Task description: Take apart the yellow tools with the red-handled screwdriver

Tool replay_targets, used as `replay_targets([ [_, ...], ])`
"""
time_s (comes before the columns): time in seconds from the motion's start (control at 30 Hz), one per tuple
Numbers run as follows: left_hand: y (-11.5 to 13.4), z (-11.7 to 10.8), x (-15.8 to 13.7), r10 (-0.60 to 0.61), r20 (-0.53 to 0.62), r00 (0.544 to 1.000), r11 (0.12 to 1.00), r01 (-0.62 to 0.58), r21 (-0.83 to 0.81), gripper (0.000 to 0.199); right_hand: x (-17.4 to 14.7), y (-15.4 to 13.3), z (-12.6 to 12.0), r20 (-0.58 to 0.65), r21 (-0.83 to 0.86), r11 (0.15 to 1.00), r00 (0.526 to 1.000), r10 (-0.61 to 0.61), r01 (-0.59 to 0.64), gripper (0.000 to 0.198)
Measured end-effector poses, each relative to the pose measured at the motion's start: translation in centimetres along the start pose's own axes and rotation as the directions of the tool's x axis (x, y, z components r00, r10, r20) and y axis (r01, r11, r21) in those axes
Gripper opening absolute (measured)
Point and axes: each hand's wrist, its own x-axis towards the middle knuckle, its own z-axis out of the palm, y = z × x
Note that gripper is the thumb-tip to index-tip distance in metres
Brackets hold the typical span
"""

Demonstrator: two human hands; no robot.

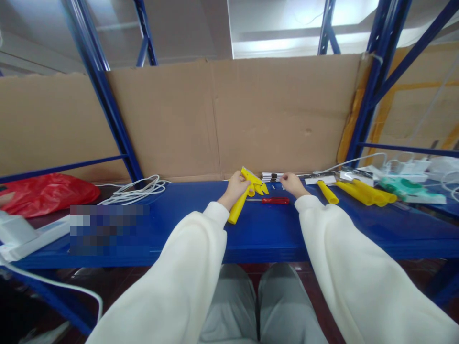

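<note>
My left hand (234, 188) is closed around a yellow plastic scraper-like tool (236, 210), its round handle slanting down toward me and its flat head (251, 176) pointing up and away. Several small yellow plastic pieces (261, 189) lie just right of that hand. My right hand (292, 184) has its fingertips pinched together low over the bench; whatever is between them is too small to make out. Between the hands are tiny metal screws (273, 187) and a row of black-and-white flat pieces (271, 177). A red-handled screwdriver (275, 200) lies nearer to me.
On the blue bench (193, 229), more yellow handles (362, 192) lie at right, near a green-and-white package (409, 188). Coiled white cable (143, 188), a red plastic bag (50, 193) and a white power strip (39, 239) are at left. Cardboard (268, 114) stands behind.
</note>
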Motion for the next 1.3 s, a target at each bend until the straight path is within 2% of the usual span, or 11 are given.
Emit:
replay_targets([
  [0.2, 1.4, 5.6, 0.5, -0.251, 0.166, 0.954, 0.934, 0.283, -0.217, 0.017, 0.3, -0.5, 0.3, -0.067, 0.264, 0.964, 0.998, -0.012, 0.029, 0.032],
  [0.37, 1.7, 8.5, 1.3, -0.372, 0.259, 0.891, 0.835, 0.443, -0.325, 0.022, 0.2, -0.4, 0.7, 0.059, 0.516, 0.850, 0.995, 0.085, -0.104, 0.038],
  [0.53, 1.5, 9.5, 1.4, -0.352, 0.304, 0.885, 0.824, 0.447, -0.348, 0.024, 0.4, 0.1, 1.3, 0.051, 0.509, 0.854, 0.994, 0.092, -0.105, 0.030],
  [0.8, 2.1, 8.5, 0.6, -0.349, 0.289, 0.891, 0.765, 0.449, -0.461, 0.022, 0.3, 0.1, 0.9, 0.030, 0.554, 0.822, 0.989, 0.142, -0.135, 0.030],
  [0.87, 2.7, 7.7, 1.3, -0.426, 0.223, 0.877, 0.788, 0.481, -0.385, 0.020, 0.1, 0.0, 0.7, 0.031, 0.566, 0.812, 0.988, 0.152, -0.142, 0.033],
  [0.93, 3.3, 6.5, 2.1, -0.387, 0.148, 0.910, 0.852, 0.415, -0.319, 0.019, -0.1, -0.4, 0.4, 0.051, 0.572, 0.808, 0.989, 0.139, -0.143, 0.032],
  [1.0, 3.6, 4.7, 2.9, -0.250, 0.078, 0.965, 0.939, 0.262, -0.222, 0.022, -0.4, -0.8, 0.2, 0.126, 0.549, 0.822, 0.987, 0.098, -0.152, 0.031],
  [1.1, 3.7, 1.4, 3.2, 0.008, -0.130, 0.991, 0.988, 0.013, 0.157, 0.028, -0.8, -1.6, -0.1, 0.295, 0.448, 0.884, 0.956, -0.007, -0.132, 0.036],
  [1.17, 3.4, -0.6, 2.7, 0.211, -0.121, 0.970, 0.869, -0.129, 0.478, 0.028, -1.1, -2.0, -0.2, 0.369, 0.392, 0.917, 0.926, -0.079, -0.078, 0.041],
  [1.23, 2.8, -2.2, 1.7, 0.291, -0.090, 0.952, 0.709, -0.152, 0.689, 0.028, -1.2, -2.1, -0.1, 0.397, 0.366, 0.930, 0.907, -0.139, -0.017, 0.041],
  [1.3, 2.0, -3.3, 0.6, 0.330, -0.050, 0.943, 0.595, -0.166, 0.786, 0.029, -1.1, -1.9, 0.1, 0.408, 0.349, 0.937, 0.894, -0.187, 0.037, 0.040],
])
